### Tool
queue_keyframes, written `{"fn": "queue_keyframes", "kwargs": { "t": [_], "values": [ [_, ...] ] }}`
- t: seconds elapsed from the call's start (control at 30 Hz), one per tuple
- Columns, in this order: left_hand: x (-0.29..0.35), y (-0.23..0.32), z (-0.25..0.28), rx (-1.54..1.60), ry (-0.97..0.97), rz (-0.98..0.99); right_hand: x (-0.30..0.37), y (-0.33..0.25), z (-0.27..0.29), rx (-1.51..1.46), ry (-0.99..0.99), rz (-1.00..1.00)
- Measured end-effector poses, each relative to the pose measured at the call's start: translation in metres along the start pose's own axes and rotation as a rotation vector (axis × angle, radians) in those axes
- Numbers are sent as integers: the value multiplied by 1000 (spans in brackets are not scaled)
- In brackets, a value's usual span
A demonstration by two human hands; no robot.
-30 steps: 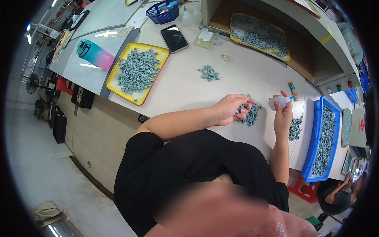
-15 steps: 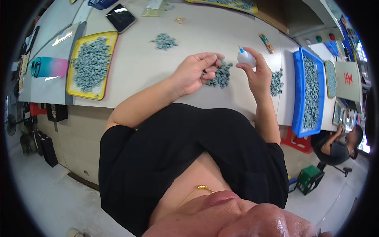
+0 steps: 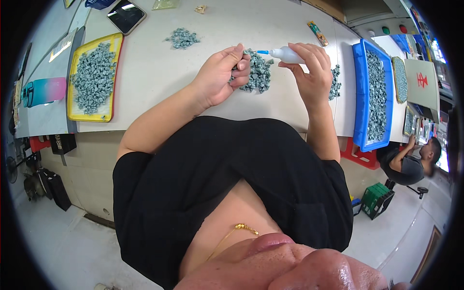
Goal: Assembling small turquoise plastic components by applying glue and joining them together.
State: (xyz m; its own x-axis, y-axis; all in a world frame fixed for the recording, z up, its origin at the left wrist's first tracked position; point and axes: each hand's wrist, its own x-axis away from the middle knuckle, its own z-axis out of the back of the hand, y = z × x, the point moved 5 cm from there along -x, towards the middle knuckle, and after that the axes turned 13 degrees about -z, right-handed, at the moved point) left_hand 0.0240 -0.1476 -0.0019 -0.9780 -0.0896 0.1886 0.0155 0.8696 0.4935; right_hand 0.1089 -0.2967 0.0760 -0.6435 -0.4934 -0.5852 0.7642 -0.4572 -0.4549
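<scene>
My left hand [image 3: 220,75] is closed, with a small grey-green piece [image 3: 246,51] pinched at its fingertips. In my right hand [image 3: 313,72] is a white squeeze bottle [image 3: 285,55], tipped on its side. Its thin blue nozzle [image 3: 262,52] points left, with the tip close to the piece; whether they touch I cannot tell. Just below the nozzle lies a pile of grey-green pieces [image 3: 260,75], partly hidden by my left fingers. A smaller pile [image 3: 334,82] sits beyond my right wrist, and another heap [image 3: 182,38] lies farther back on the left.
At left stand a yellow-rimmed tray [image 3: 115,79] of pieces and a teal-pink bottle [image 3: 46,92]. A phone [image 3: 126,17] lies at the back left. On the right are a small colourful tube-shaped packet [image 3: 317,34] and a deep blue tray [image 3: 359,96] of pieces. Another person [image 3: 408,162] sits far right.
My right hand has tipped the bottle from nozzle-up to nozzle-left, bringing it toward my left hand. My left hand has turned, raising the piece at its fingertips. The whole view has shifted slightly.
</scene>
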Motion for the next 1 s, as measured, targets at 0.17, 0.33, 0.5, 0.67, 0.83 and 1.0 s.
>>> {"fn": "queue_keyframes", "kwargs": {
  "t": [0.17,0.33,0.5,0.67,0.83,1.0],
  "values": [
    [-2,2,0,-63,0,-17,0,-3,2,145,74,96],
    [-1,3,0,-106,4,-27,0,-10,4,237,136,144],
    [1,2,0,-133,-1,-41,1,-13,5,275,147,183],
    [2,2,1,-152,-7,-58,1,-17,8,333,177,222],
    [-2,3,1,-144,-15,-54,-1,-17,7,352,187,221],
    [-1,9,1,-150,24,-97,-5,-11,7,262,152,152]
  ]
}}
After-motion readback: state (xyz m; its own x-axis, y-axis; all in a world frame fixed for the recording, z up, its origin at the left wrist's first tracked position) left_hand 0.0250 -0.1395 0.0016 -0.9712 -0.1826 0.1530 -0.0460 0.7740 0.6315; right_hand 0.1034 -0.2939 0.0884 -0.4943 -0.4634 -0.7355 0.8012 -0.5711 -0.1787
